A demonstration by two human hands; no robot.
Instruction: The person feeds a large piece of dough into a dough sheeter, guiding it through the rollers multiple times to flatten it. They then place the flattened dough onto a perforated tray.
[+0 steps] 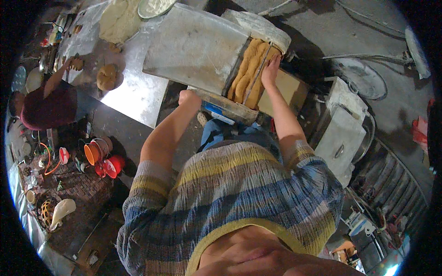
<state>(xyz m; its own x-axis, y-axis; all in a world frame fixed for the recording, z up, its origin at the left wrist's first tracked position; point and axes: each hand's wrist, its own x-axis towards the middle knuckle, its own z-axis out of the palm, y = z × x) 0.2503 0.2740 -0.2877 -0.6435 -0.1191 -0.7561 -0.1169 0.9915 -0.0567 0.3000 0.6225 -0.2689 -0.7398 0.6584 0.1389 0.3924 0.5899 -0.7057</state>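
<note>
Brown dough [247, 74] lies in folds along the right end of a machine with a flat metal top [197, 45]. A thin metal rod [257, 74] crosses over the dough. My right hand [271, 70] rests with its fingers extended on the dough's right part, near the far end of the rod. My left hand [189, 99] is curled at the machine's near side edge, by the left end of its side frame [224, 103]; whether it grips anything there is hidden.
A metal worktable [138, 93] at left carries a round brown dough lump [106, 77], pale dough [119, 20] and a bowl of flour [155, 7]. Another person [51, 103] handles dough at far left. Buckets [92, 153] stand below; a floury metal machine [340, 138] stands right.
</note>
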